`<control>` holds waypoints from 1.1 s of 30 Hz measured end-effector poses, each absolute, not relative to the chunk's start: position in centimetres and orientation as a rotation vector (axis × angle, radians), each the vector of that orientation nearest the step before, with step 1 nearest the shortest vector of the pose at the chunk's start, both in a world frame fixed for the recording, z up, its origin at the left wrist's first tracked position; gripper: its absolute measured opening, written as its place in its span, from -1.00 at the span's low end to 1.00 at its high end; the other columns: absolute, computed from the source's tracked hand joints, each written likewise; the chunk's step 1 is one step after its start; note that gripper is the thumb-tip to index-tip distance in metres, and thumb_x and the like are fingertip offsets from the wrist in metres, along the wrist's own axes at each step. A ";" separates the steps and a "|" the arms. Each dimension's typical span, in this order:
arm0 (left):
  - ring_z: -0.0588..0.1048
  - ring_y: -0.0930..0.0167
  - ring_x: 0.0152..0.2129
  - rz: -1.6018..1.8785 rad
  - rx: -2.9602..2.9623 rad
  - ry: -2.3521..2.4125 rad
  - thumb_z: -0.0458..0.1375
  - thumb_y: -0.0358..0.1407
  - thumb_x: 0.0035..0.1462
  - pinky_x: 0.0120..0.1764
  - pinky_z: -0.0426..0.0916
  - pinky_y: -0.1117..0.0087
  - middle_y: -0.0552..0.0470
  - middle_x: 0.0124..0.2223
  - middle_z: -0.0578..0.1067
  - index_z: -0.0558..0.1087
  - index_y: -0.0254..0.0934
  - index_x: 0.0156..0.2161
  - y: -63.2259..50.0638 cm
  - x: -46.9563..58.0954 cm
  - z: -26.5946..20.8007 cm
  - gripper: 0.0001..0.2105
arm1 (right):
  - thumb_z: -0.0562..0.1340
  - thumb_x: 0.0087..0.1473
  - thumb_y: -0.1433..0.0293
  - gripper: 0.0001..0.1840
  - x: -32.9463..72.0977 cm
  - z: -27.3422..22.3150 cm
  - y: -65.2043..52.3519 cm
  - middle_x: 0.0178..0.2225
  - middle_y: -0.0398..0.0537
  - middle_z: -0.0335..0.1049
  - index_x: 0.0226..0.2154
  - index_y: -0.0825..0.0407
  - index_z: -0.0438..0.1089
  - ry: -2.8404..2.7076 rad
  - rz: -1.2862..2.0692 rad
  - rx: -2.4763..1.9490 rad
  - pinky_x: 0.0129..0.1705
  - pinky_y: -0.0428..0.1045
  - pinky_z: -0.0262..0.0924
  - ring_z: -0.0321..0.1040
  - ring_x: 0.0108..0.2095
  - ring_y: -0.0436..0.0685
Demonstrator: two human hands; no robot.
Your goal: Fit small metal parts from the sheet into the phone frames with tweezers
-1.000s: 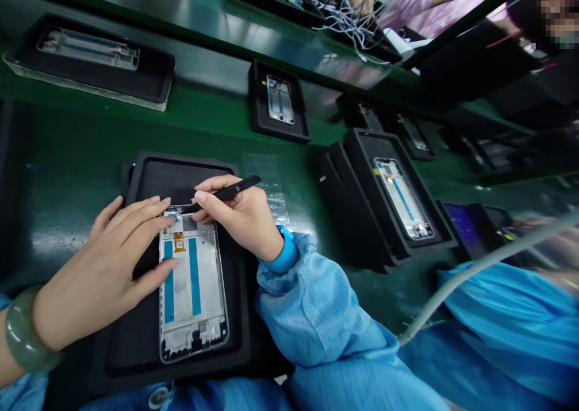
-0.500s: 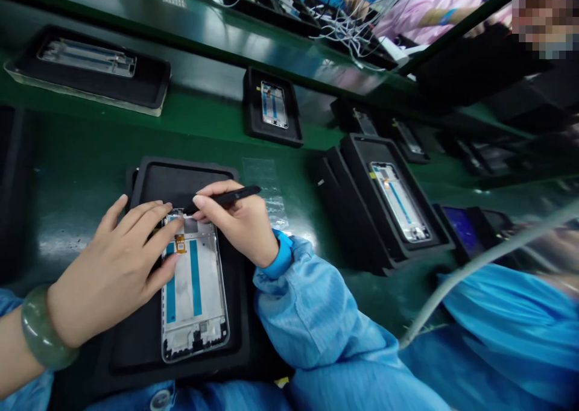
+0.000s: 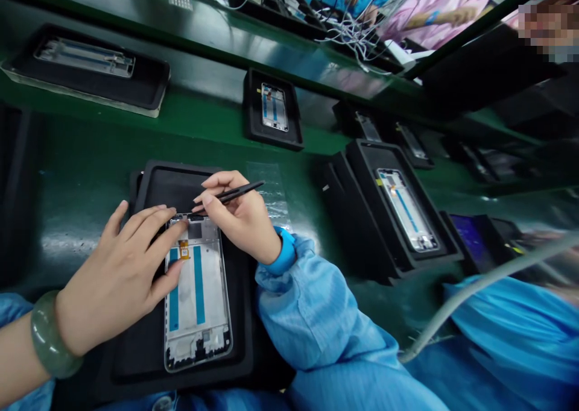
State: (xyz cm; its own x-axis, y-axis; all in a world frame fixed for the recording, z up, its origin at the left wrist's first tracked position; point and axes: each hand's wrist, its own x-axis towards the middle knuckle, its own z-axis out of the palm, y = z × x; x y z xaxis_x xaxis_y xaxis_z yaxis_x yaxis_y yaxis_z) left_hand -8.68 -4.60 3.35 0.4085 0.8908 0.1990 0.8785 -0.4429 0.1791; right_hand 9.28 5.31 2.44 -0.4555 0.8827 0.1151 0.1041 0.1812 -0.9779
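A silver phone frame (image 3: 187, 305) with two blue strips and an orange flex cable (image 3: 184, 249) lies in a black foam tray (image 3: 174, 182) before me. My left hand (image 3: 115, 272) spreads over its upper left side. The fingertips rest on the top edge, and the thumb touches the face near the cable. Between the thumb and fingers of my right hand (image 3: 246, 224) is a pair of black tweezers (image 3: 246, 189). Their tips point left to the frame's top edge. Whether anything sits between the tips is too small to tell.
Stacked black trays (image 3: 362, 218) stand to the right, the top one carrying another phone frame (image 3: 408, 209). Two more trays (image 3: 158, 100) (image 3: 294, 135) sit along the back. A clear plastic sheet (image 3: 266, 179) lies behind my right hand. A grey hose (image 3: 479, 284) crosses a co-worker's blue sleeve (image 3: 525, 320).
My right hand has tilted a little, so both arms of the tweezers show now. The left hand keeps its place on the frame. The whole view has shifted slightly.
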 end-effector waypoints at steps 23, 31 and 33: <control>0.31 0.05 0.09 0.430 2.577 1.628 -0.02 -0.17 0.23 0.15 0.11 -0.20 -0.26 0.13 0.34 0.29 -0.35 0.13 -4.7 -8.8 3.0 -0.56 | 0.16 0.08 0.43 -0.84 9.0 2.9 5.1 -0.32 -0.14 0.44 -0.22 0.00 0.27 -1.958 1.078 -0.903 -0.22 -0.06 0.37 0.47 -0.27 0.01; 0.31 0.05 0.09 0.439 2.573 1.623 -0.03 -0.15 0.22 0.15 0.12 -0.21 -0.27 0.12 0.34 0.30 -0.34 0.13 -4.5 -8.8 3.0 -0.56 | 0.14 0.10 0.43 -0.86 8.8 3.5 4.9 -0.33 -0.14 0.41 -0.22 0.01 0.27 -2.018 1.023 -0.887 -0.23 -0.09 0.36 0.44 -0.31 -0.02; 0.32 0.05 0.09 0.433 2.571 1.621 -0.02 -0.15 0.22 0.15 0.12 -0.22 -0.28 0.12 0.34 0.30 -0.35 0.13 -4.5 -8.8 3.0 -0.56 | 0.15 0.09 0.43 -0.86 8.7 3.6 5.0 -0.33 -0.15 0.41 -0.22 0.01 0.27 -2.016 1.034 -0.883 -0.23 -0.10 0.36 0.44 -0.31 -0.02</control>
